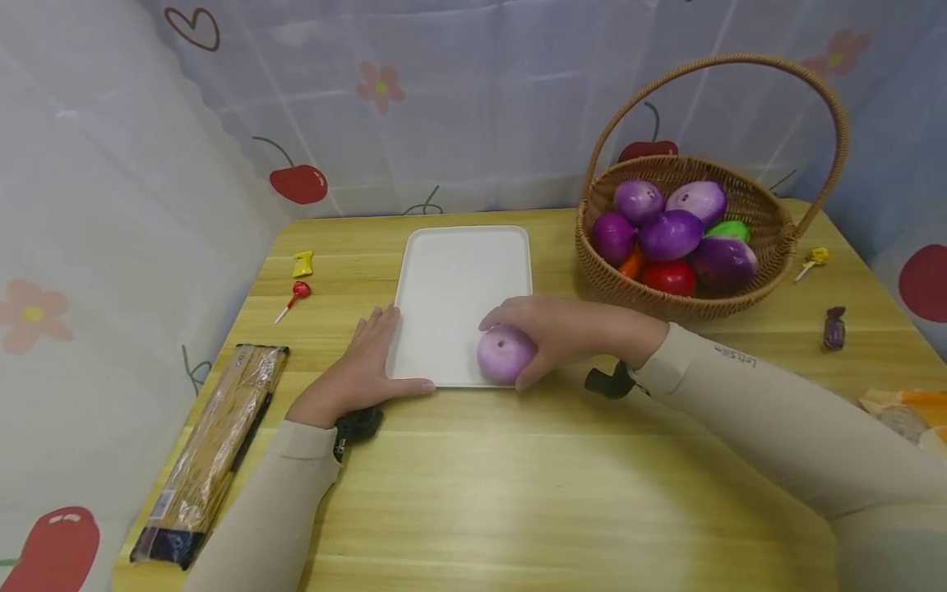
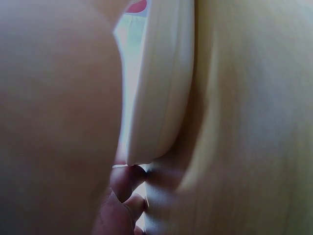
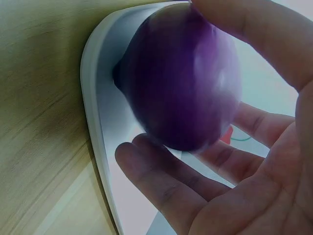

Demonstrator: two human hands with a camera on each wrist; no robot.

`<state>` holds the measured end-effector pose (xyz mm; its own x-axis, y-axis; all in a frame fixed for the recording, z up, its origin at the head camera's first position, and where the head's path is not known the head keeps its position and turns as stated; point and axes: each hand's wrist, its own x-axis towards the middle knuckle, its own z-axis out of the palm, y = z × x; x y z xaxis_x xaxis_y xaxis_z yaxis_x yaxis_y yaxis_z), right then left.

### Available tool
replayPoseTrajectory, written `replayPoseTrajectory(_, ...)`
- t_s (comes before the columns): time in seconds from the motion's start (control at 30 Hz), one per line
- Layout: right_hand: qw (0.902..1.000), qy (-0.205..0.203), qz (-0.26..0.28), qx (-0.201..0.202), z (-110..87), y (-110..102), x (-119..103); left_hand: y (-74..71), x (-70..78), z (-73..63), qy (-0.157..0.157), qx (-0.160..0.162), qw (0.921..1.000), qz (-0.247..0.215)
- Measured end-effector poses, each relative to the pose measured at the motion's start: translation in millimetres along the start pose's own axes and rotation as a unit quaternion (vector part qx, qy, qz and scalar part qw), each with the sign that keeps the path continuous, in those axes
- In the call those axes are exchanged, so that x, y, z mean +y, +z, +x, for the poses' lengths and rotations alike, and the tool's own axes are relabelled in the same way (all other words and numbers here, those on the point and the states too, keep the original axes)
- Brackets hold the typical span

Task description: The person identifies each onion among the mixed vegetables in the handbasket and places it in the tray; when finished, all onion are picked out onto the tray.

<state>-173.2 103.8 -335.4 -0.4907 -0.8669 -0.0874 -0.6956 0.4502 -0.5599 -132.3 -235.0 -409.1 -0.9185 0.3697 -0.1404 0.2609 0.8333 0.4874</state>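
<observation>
My right hand [image 1: 555, 329] holds a purple onion [image 1: 506, 354] over the near right corner of a white rectangular tray [image 1: 459, 279]. In the right wrist view, the onion [image 3: 183, 78] sits between thumb and fingers, its pointed tip toward the tray's wall [image 3: 93, 93]. Whether it touches the tray's floor I cannot tell. My left hand [image 1: 362, 362] lies at the tray's near left corner, fingers along the left side and thumb stretched along the near edge. The tray's rim [image 2: 164, 88] shows close beside this hand in the left wrist view.
A wicker basket [image 1: 644, 300] with a tall handle stands at the back right, holding several purple vegetables, a red one and a green one. Wrapped candy [image 1: 303, 263] and a red lollipop [image 1: 301, 289] lie left; a plastic-wrapped packet [image 1: 222, 444] lies nearer. More candy [image 1: 834, 328] lies right.
</observation>
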Motion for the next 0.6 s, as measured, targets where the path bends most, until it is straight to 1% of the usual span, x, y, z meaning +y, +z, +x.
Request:
replayPoseTrajectory(0.17, 0.9999, 0.006, 0.011, -0.006, -1.5, -2.0, -2.7, 0.7, -0.8, 0.4, 0.000, 0.003, 1.0000, 0.002)
replayPoseTrajectory(0.33, 0.9999, 0.013, 0.002, -0.006, -1.8, -5.4, -4.3, 0.7, -1.4, 0.6, -0.001, 0.002, 1.0000, 0.004)
replayPoseTrajectory(0.5, 0.9994, 0.022, 0.027, -0.005, -5.7, -12.7, -5.5, 0.6, -0.4, 0.8, 0.001, 0.000, 1.0000, 0.007)
replayPoseTrajectory(0.6, 0.9987, 0.025, 0.044, -0.002, -10.5, -20.8, -6.5, 0.9, 0.3, 1.0, 0.003, 0.000, 1.0000, 0.008)
